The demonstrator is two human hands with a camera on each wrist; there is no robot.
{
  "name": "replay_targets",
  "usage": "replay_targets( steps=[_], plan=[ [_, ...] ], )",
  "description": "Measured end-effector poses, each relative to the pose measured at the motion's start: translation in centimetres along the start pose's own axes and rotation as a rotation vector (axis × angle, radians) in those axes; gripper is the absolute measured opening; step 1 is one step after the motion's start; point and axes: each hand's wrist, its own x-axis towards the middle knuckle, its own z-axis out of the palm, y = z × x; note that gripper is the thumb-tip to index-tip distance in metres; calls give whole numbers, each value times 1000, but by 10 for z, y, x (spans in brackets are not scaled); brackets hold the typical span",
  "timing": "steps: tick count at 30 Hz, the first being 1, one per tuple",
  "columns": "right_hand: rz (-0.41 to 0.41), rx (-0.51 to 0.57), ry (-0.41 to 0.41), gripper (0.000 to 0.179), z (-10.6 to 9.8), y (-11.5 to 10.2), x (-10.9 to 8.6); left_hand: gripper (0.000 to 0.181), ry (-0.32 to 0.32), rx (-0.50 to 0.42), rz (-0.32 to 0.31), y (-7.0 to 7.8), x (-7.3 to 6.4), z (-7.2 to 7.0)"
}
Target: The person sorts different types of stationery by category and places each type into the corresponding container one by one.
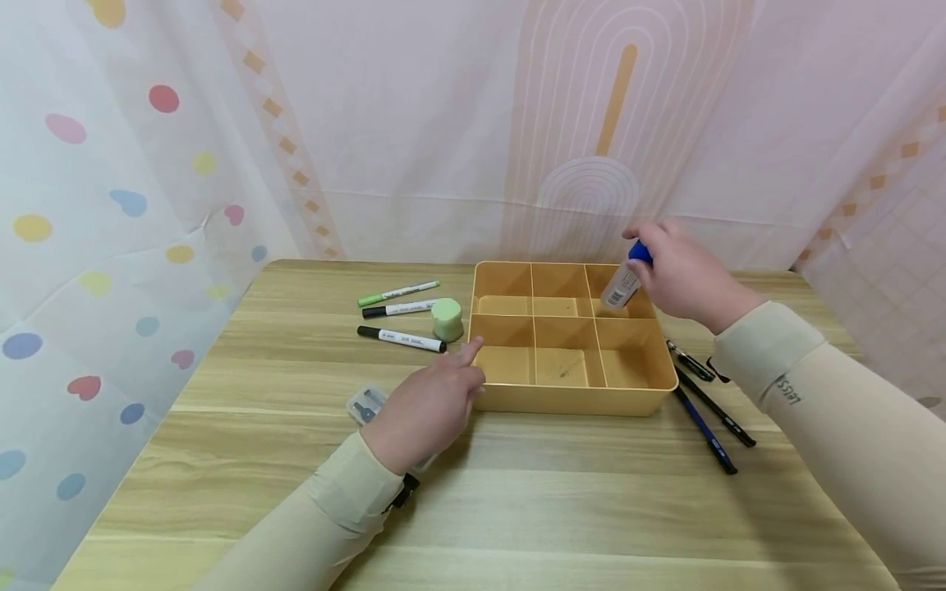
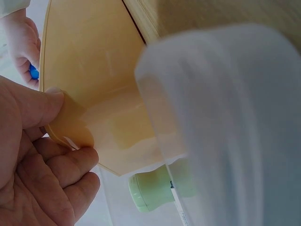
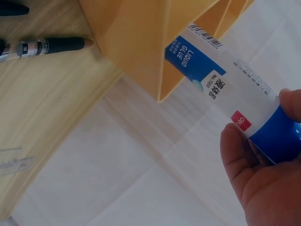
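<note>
A yellow-orange box (image 1: 569,400) with six compartments stands on the table. My right hand (image 1: 683,275) grips a liquid glue bottle (image 3: 225,80) by its blue cap. The bottle (image 1: 621,286) tilts, its lower end inside the back right compartment. At the near left corner of the box, my left hand (image 1: 429,410) holds the rim. In the left wrist view, the thumb of that hand (image 2: 42,155) lies on the outer wall and its other fingers are curled at the corner. Partly under the left hand is a clear plastic case (image 1: 362,402) with a dark tool inside.
Left of the box lie a green marker (image 1: 399,293), two black-capped markers (image 1: 402,338) and a pale green, waisted object (image 1: 447,320). Several pens (image 1: 705,431) lie to its right. A patterned cloth (image 1: 414,123) hangs behind the table (image 1: 517,509).
</note>
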Motion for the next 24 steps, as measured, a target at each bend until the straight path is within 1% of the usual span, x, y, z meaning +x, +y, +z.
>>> replay_targets(
  steps=[9,24],
  plan=[
    [-26,-7,-28,44,8,2,0,23,-3,1,-9,0,0,0],
    [-24,-37,-46,44,18,7,2,24,6,12,0,1,-1,0]
  ],
)
